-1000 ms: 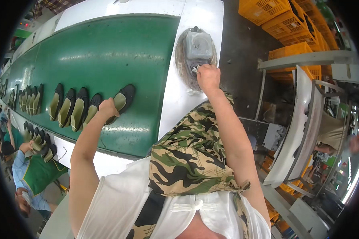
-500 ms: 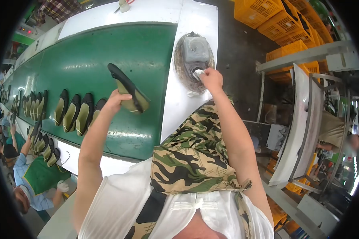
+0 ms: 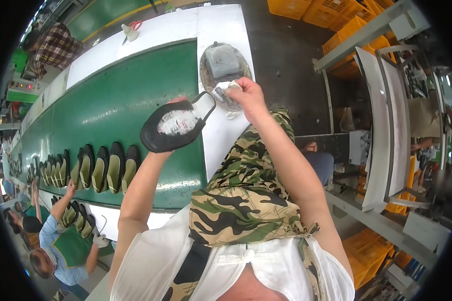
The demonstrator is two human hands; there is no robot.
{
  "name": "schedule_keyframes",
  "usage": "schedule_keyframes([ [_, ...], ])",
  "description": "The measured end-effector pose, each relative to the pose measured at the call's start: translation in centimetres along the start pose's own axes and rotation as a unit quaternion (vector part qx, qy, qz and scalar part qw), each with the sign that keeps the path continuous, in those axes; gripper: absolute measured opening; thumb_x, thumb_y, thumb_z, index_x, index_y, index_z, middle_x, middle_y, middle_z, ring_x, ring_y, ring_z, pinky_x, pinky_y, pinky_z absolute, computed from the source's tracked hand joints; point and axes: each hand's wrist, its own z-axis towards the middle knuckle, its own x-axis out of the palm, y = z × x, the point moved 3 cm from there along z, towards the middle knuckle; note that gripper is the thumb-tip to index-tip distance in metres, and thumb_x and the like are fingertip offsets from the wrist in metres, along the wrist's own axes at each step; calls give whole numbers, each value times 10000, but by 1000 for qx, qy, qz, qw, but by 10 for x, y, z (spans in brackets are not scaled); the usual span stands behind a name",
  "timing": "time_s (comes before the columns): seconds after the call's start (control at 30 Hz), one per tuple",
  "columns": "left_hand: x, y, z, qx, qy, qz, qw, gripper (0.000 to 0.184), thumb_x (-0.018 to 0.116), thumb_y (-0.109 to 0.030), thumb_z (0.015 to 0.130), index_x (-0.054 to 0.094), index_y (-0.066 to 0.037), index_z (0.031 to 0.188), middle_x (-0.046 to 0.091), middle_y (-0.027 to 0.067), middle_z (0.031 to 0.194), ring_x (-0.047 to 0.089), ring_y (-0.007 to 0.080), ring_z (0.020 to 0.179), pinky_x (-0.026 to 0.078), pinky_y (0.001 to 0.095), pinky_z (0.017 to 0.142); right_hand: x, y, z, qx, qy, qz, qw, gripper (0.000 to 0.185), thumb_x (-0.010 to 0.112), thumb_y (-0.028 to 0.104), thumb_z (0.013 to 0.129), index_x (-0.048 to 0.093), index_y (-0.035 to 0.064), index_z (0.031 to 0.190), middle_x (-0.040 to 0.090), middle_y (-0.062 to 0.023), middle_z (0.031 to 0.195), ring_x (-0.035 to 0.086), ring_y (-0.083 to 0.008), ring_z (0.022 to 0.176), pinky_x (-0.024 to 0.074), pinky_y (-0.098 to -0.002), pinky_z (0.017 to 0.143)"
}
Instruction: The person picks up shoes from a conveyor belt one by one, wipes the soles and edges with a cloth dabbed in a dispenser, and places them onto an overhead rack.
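Observation:
My left hand [image 3: 160,156] grips a black shoe [image 3: 151,132] over the green belt. The shoe's underside faces me, showing a whitish patch inside a black rim, and its narrow end points right. My right hand [image 3: 250,100] pinches a crumpled white cloth [image 3: 219,92] close to that narrow end; whether they touch I cannot tell. Behind the cloth, a round, stained tray [image 3: 204,70] bears a grey block-like container [image 3: 223,62]. Several black shoes with olive insoles [image 3: 116,168] stand in a row on the belt to the left.
A green conveyor belt [image 3: 135,80] runs leftward, edged by a white work surface [image 3: 226,22]. On its far side lie a white bottle [image 3: 130,33] and red-handled scissors [image 3: 135,24]. A co-worker in blue [image 3: 73,261] sits at lower left. Yellow crates [image 3: 331,17] and metal frames stand right.
The shoe in my left hand has turned from its side to underside up and come nearer my right hand. My right hand has lifted the cloth off the tray area toward the shoe.

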Motion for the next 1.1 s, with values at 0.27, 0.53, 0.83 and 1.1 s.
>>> schedule_keyframes([
  [0.27,45,-45,-3,60,16,97,993,631,824,-8,688,531,-17,1247,592,125,1255,618,183,1075,524,323,931,4,18,-20,-22,-33,-56,998,151,734,49,804,596,50,866,633,-7,808,568,-70,707,466,-246,636],
  [0.53,54,2,3,-44,48,-67,996,614,813,-32,718,531,-45,1264,624,105,1175,631,185,1058,532,336,921,23,54,-60,-32,22,87,995,139,715,32,806,608,18,894,655,-43,834,600,-86,711,485,-259,606],
  [0.83,85,-45,13,79,65,298,949,505,851,-126,664,636,-60,1116,709,70,1008,684,211,953,538,340,848,30,102,-78,-96,12,116,989,139,716,11,805,613,7,898,665,-53,830,615,-91,709,508,-253,640],
  [1.1,98,-74,31,-108,260,150,948,858,906,-143,552,503,52,1283,658,113,1131,612,183,1041,475,323,948,10,148,-51,-204,23,126,970,158,734,12,828,585,34,876,661,-38,852,608,-84,755,508,-243,708],
])
